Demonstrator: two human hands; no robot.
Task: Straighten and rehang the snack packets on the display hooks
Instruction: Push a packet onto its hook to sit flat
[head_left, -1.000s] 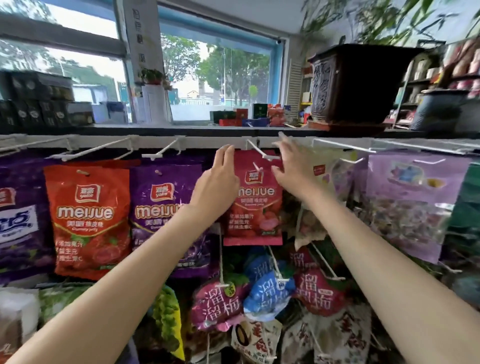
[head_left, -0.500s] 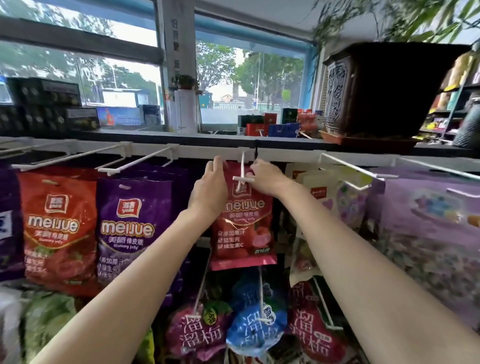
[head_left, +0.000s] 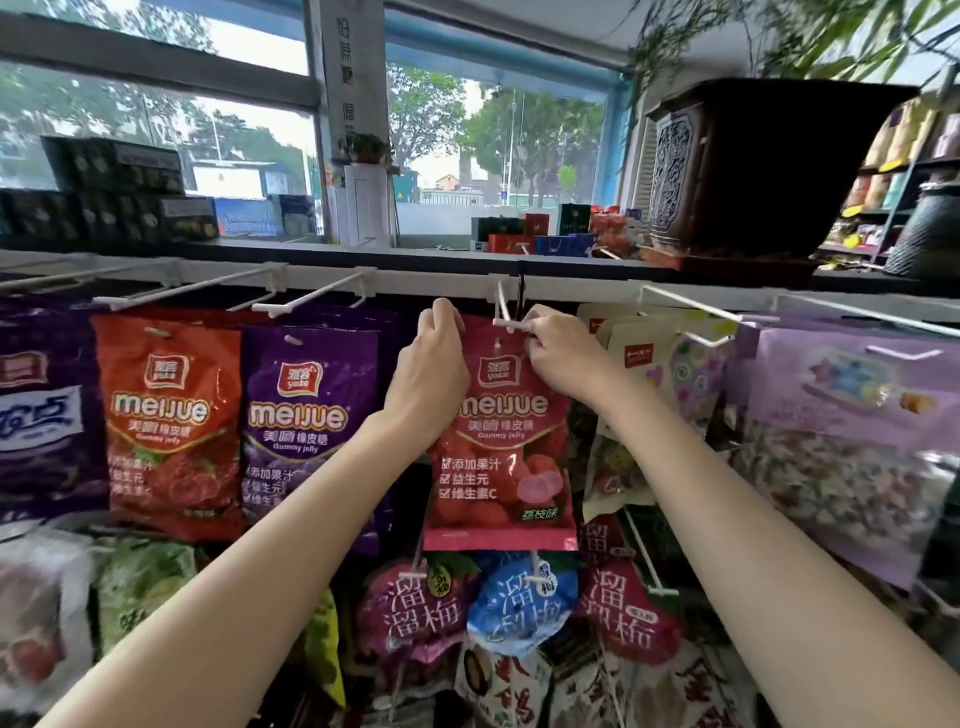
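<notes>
Hands held the pink Meijue gummy packet (head_left: 501, 441) at its top corners: the left hand (head_left: 431, 369) pinched the left corner, the right hand (head_left: 558, 358) pinched the right corner beside the white display hook (head_left: 506, 314). Orange (head_left: 171, 415) and purple (head_left: 306, 410) Meijue packets hung further left.

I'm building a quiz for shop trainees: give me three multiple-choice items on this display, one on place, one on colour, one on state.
1. Where is the pink-red Meijue gummy packet?
A. Right of the purple Meijue packet
B. Left of the orange-red Meijue packet
C. On the windowsill

2. What colour are the wire display hooks?
A. Black
B. White
C. Red

3. What are the hands doing?
A. Hanging idle
B. Gripping the plant pot
C. Pinching the packet's top

A: it hangs right of the purple one.
B: the prongs are white.
C: left hand and right hand pinch its top corners.
</notes>
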